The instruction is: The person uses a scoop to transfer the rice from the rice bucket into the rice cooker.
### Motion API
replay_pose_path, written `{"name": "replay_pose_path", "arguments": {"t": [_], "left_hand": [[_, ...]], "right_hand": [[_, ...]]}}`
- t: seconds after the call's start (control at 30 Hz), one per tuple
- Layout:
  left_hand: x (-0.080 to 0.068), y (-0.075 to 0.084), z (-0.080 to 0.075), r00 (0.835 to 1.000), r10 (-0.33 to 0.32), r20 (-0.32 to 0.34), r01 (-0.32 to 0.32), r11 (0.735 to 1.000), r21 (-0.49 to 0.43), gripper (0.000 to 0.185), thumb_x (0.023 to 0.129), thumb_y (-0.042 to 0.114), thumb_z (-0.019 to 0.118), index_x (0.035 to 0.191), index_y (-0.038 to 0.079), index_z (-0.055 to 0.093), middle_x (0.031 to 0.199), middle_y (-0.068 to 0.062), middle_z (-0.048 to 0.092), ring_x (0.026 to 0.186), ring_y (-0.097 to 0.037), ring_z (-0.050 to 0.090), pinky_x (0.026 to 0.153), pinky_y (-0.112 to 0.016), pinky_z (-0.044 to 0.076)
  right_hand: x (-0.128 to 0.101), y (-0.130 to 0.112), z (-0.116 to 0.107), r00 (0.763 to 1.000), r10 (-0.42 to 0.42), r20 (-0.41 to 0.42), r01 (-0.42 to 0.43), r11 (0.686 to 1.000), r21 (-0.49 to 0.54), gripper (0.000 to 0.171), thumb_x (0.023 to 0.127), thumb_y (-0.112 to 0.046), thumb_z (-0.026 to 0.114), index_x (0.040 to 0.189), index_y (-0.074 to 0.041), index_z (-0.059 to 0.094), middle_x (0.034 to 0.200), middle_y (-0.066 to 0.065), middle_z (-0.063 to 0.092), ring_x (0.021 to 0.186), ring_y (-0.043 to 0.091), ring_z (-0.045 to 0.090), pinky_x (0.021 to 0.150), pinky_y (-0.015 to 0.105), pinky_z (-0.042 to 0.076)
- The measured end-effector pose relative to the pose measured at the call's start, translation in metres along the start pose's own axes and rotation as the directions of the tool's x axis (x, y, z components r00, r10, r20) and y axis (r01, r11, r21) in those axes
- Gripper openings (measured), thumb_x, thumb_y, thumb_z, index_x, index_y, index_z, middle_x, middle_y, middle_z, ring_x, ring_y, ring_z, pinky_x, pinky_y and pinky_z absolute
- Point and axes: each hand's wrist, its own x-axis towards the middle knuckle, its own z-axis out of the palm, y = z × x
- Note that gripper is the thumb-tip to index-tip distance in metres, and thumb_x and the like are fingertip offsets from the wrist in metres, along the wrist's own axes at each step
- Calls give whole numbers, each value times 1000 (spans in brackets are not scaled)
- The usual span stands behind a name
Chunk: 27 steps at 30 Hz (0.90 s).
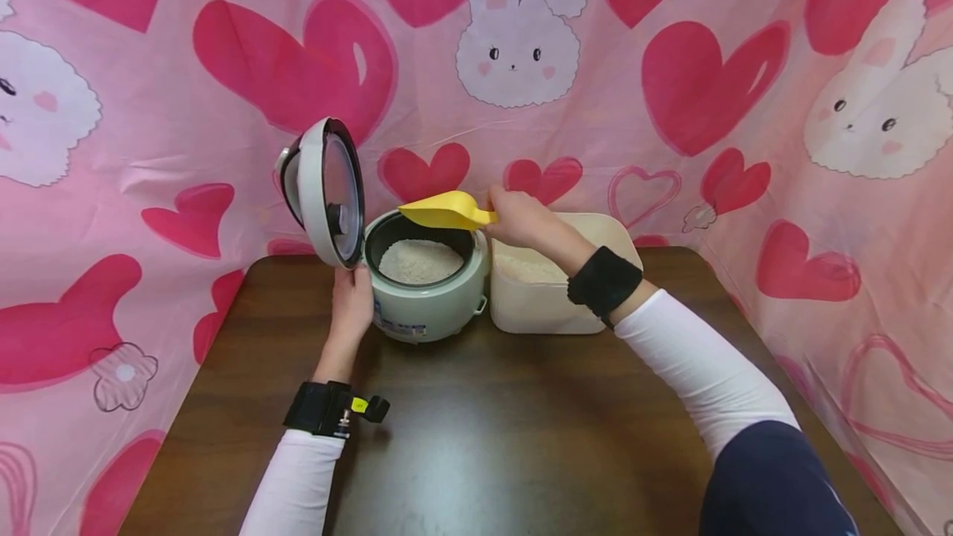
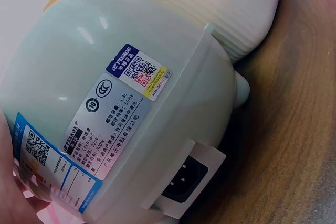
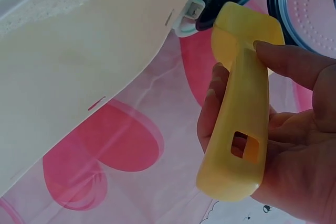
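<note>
A pale green rice cooker [image 1: 428,304] stands with its lid [image 1: 328,193] raised, white rice [image 1: 420,261] in its dark inner pot. My left hand [image 1: 351,300] holds the cooker's left side below the lid; in the left wrist view its fingers [image 2: 16,195] show only at the edge, against the labelled wall. My right hand [image 1: 517,217] grips a yellow scoop [image 1: 442,211] by its handle, above the pot's rim. The thumb lies along the handle [image 3: 241,108] in the right wrist view. The inside of the scoop's bowl is hidden.
A cream bin [image 1: 547,313] with rice [image 1: 529,269] in it stands right beside the cooker, under my right forearm. The cooker's power socket [image 2: 186,179] has no cord in it. The brown table [image 1: 462,437] ends at a pink heart-and-rabbit cloth [image 1: 424,106] behind.
</note>
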Motion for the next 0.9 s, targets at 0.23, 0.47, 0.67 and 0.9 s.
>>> {"name": "replay_pose_path", "arguments": {"t": [0.23,0.47,0.67,0.9], "left_hand": [[2,-1,1,1000,13,-8,-13,1000,1,55,106,25,33,153,-2,38,158,-25,41,147,-39,38,123,-53,27],[2,3,1,1000,17,3,-17,1000,-2,55,106,25,32,152,-4,38,157,-26,41,147,-40,38,123,-54,27],[2,3,1,1000,13,3,-13,1000,1,54,106,25,33,151,-4,39,155,-27,43,146,-40,39,122,-54,28],[0,3,0,1000,11,-6,-11,1000,2,54,105,24,33,151,-5,39,155,-27,43,146,-40,39,122,-53,28]], "right_hand": [[-1,6,-1,1000,-10,1,10,1000,12,39,96,-23,68,123,0,51,103,16,61,93,33,60,88,42,56],[-11,26,-2,999,47,9,-48,996,81,42,96,-34,66,119,-5,48,93,13,56,81,29,57,76,36,53],[-26,58,-5,998,63,4,-63,993,103,34,102,-33,50,115,-2,52,87,11,51,71,26,49,68,32,46],[-49,101,-17,995,88,48,-94,983,157,33,103,-33,51,115,-3,55,85,12,59,70,25,52,61,30,46]]}}
